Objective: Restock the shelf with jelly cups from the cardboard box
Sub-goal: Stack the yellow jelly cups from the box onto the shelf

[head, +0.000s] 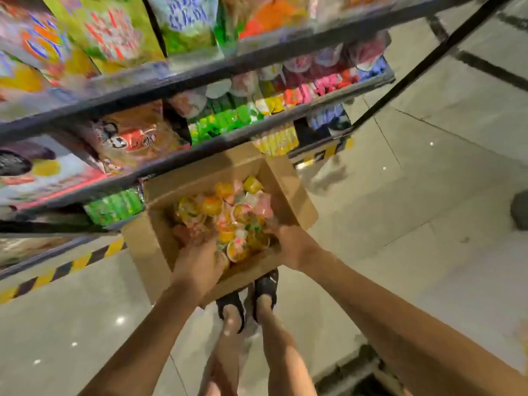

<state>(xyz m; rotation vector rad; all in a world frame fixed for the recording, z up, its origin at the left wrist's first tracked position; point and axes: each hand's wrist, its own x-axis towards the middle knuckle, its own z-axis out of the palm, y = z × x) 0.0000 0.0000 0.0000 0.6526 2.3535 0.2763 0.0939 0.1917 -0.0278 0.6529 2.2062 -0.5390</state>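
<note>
An open cardboard box (288, 178) sits on the floor below the shelf, filled with several small jelly cups (228, 210) in yellow, orange and pink. Both my hands reach down into it. My left hand (200, 258) is at the near left of the pile, its fingers buried among the cups. My right hand (288, 241) is at the near right, its fingers curled down into the cups. Motion blur hides whether either hand grips a cup. The dark metal shelf (200, 155) rises just behind the box, stocked with colourful snack packs.
Green packs (114, 207) lie on the lowest shelf level beside the box. Yellow-black hazard tape (57, 270) runs along the shelf base. My feet in dark sandals (248, 295) stand right behind the box. Grey tiled floor extends to the right, with a dark object (520, 210) at the edge.
</note>
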